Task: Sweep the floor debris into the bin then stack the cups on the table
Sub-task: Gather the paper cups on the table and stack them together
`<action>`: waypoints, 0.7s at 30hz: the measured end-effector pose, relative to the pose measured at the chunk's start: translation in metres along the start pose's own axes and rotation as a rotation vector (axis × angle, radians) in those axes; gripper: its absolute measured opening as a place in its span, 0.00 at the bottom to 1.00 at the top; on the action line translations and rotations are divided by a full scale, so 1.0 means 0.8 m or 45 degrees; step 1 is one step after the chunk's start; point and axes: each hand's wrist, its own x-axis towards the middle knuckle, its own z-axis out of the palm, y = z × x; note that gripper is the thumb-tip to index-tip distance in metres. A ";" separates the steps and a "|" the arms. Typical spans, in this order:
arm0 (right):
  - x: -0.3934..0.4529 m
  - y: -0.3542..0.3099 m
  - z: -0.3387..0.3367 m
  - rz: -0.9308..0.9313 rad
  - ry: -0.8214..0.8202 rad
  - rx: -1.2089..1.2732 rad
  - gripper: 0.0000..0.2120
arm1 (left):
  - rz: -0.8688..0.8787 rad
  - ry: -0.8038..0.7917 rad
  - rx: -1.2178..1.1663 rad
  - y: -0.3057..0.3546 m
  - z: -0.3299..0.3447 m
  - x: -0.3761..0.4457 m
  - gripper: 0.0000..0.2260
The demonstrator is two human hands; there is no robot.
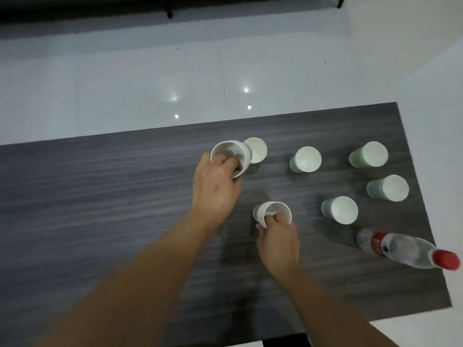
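Water bottle (411, 249) with red cap at 4 o'clock on the dark wood-grain desk (100, 196), just beside the nearest of five upturned paper cups (305, 159) spread from 12 to 3 o'clock. Left hand (216, 186) gripping a white cup (231, 152), fingers inside the rim. Right hand (278, 240) pinching a second cup (271, 212) at centre. Contents of both held cups unclear. Glossy white floor (125, 83) beyond.

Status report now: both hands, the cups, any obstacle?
Left hand holds one cup, right hand holds another. Five cups free on table. Bottle at right edge, not in the way.
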 end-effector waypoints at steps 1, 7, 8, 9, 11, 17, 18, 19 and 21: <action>-0.005 0.023 -0.008 -0.009 0.132 0.126 0.08 | -0.009 -0.039 0.027 0.010 0.014 0.007 0.05; 0.038 0.092 -0.070 -0.067 0.747 0.399 0.16 | -0.172 -0.233 0.203 0.035 0.075 0.031 0.08; 0.055 0.095 -0.078 -0.080 0.742 0.387 0.15 | -0.188 -0.223 0.207 0.039 0.081 0.032 0.09; 0.072 0.098 -0.085 -0.109 0.716 0.359 0.13 | -0.195 -0.210 0.210 0.043 0.086 0.034 0.11; 0.103 0.100 -0.090 -0.162 0.591 0.264 0.09 | -0.203 -0.177 0.214 0.052 0.094 0.039 0.13; 0.154 0.106 -0.075 -0.080 0.065 -0.058 0.12 | -0.267 -0.078 0.234 0.068 0.098 0.050 0.06; 0.156 0.105 -0.074 -0.089 0.044 -0.094 0.12 | -0.268 -0.044 0.226 0.070 0.096 0.052 0.06; 0.158 0.104 -0.073 -0.110 0.043 -0.117 0.12 | -0.255 -0.004 0.222 0.072 0.095 0.056 0.06; 0.165 0.099 -0.075 -0.127 0.045 -0.135 0.13 | -0.204 0.029 0.246 0.075 0.096 0.066 0.05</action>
